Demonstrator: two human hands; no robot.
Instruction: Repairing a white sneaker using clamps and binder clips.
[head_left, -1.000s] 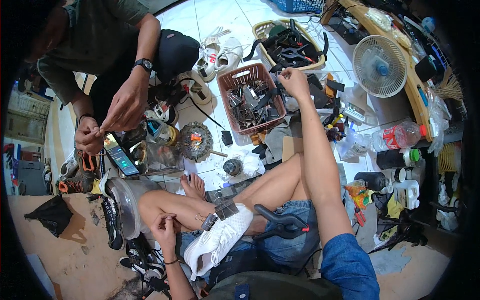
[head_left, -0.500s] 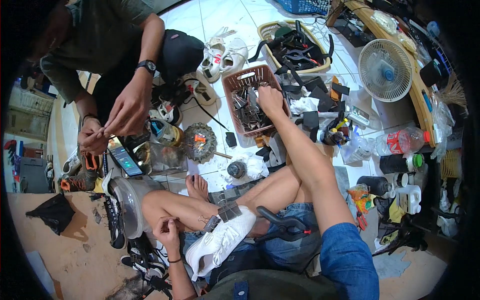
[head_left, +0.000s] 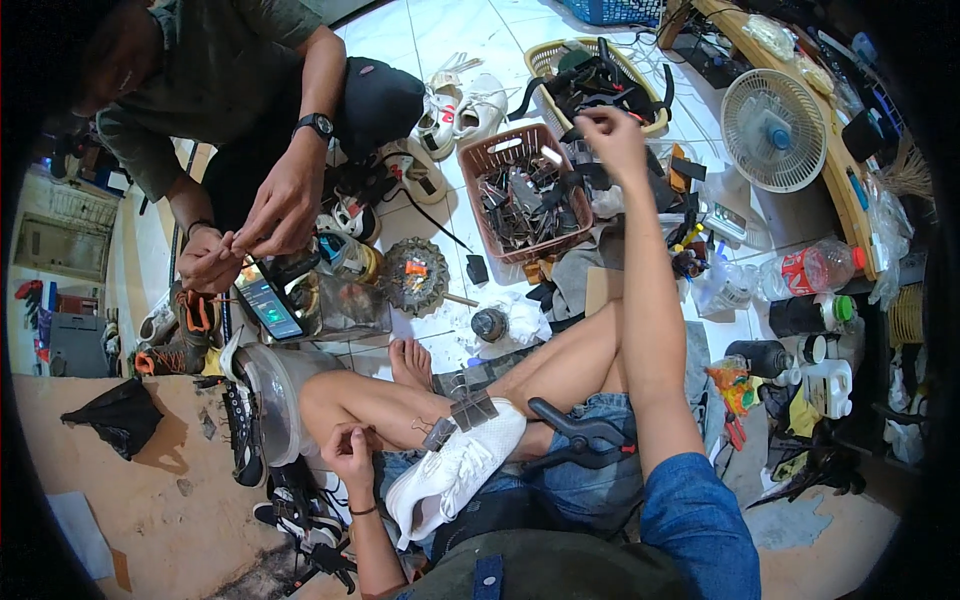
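My right hand (head_left: 612, 135) is raised with its arm stretched out beyond a brown plastic basket (head_left: 505, 150) full of dark metal clips. Its fingers are pinched together; anything in the pinch is too small to tell. My left hand (head_left: 350, 450) is curled shut against my bent leg, just left of a white sneaker (head_left: 455, 480) lying across my lap. Two binder clips (head_left: 458, 415) grip the sneaker's edge. A black clamp-like tool (head_left: 580, 435) rests on my denim shorts beside it.
Another person sits at the upper left, both hands (head_left: 250, 230) working something small above a lit phone (head_left: 268, 305). Around us lie white sneakers (head_left: 460, 105), a tan basket of black straps (head_left: 600, 75), a desk fan (head_left: 775, 130), a plastic bottle (head_left: 815, 270) and jars.
My right hand dipped into the brown basket half a second ago and has now lifted up and away to the right. My left hand and the sneaker stayed put.
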